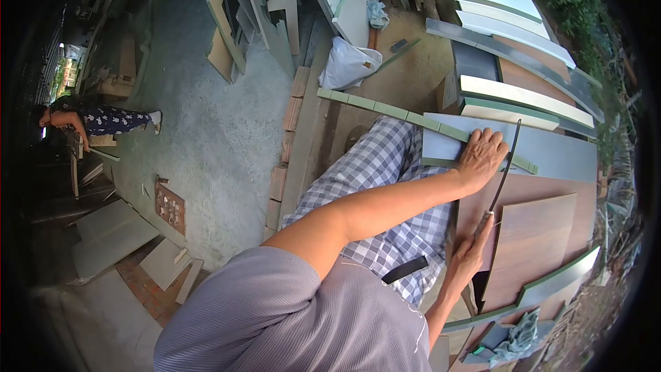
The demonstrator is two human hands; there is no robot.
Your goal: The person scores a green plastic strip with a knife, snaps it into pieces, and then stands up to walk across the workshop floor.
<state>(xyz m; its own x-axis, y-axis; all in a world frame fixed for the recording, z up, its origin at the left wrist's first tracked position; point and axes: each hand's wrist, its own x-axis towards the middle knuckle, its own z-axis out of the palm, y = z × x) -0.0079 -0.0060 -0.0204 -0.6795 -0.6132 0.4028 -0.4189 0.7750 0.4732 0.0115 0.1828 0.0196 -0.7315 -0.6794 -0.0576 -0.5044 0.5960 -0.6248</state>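
Note:
My left hand (pixel 483 156) reaches across my body and presses down on a long green strip (pixel 385 109), its fingers bent over it. Evenly spaced cross lines mark the strip, which lies over the edge of a grey-blue board (pixel 551 148). My right hand (pixel 470 253) is closed around the handle of a hand saw (pixel 508 165). The saw's long, thin, dark blade is seen nearly edge-on, so its teeth cannot be made out. It crosses the strip just right of my left hand. Beneath lies a brown wood-grain board (pixel 533 251).
Several cut boards (pixel 527 100) lie beyond my hands. A white bag (pixel 350 63) sits near my knees. Panels lean upright (pixel 275 14) at the back. A person (pixel 89 120) bends over at far left. A crumpled cloth (pixel 520 337) lies at lower right.

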